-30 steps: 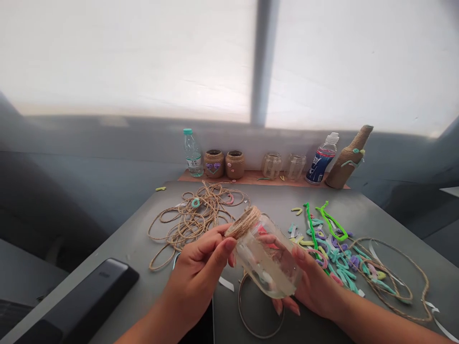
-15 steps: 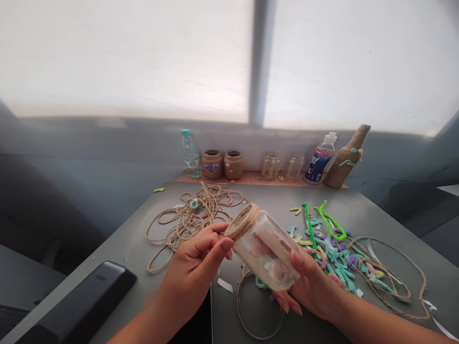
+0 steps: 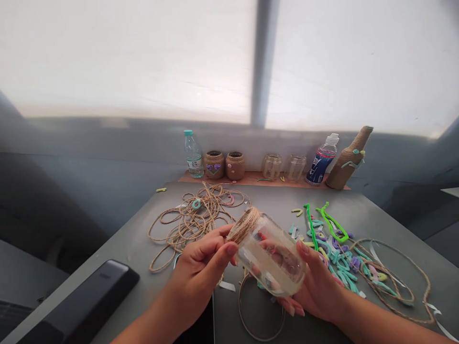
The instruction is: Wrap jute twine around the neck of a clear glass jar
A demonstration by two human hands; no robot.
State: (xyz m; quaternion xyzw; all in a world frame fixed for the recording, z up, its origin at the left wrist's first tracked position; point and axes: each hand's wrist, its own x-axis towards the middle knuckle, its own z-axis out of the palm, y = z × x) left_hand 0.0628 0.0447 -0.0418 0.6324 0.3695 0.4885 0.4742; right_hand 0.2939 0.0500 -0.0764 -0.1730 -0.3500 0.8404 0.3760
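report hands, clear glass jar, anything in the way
Right hand holds clear glass jar near base; left hand at brown twine-wrapped neck. Jar tilted, mostly unwrapped. Tangled brown twine beyond left hand, seemingly clear of jar.

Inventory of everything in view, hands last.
Table: 1, grey, below
Board: 1, reddish-brown, table's far edge
Held jar: 1, clear, twine-wrapped neck, centre
Clear jars: 2, colourless, on board
Wrapped jars: 2, brown, on board
Wrapped bottle: 1, brown, board's right end
Plain bottle: 1, clear, teal-capped, board's left end
Labelled bottle: 1, blue-labelled, beside wrapped bottle
Twine: 2 bunches, tan, table left and right
Ring: 1, brownish, table, near centre
Fuzzy pieces: many, multicoloured, mostly table right
Green strips: 2, green, table right
Scraps: several, white, scattered
Boxy object: 1, black, near left
Flat object: 1, black, bottom edge
Panels: 2, white, background
Left hand: 1, at jar's neck
Right hand: 1, at jar's base
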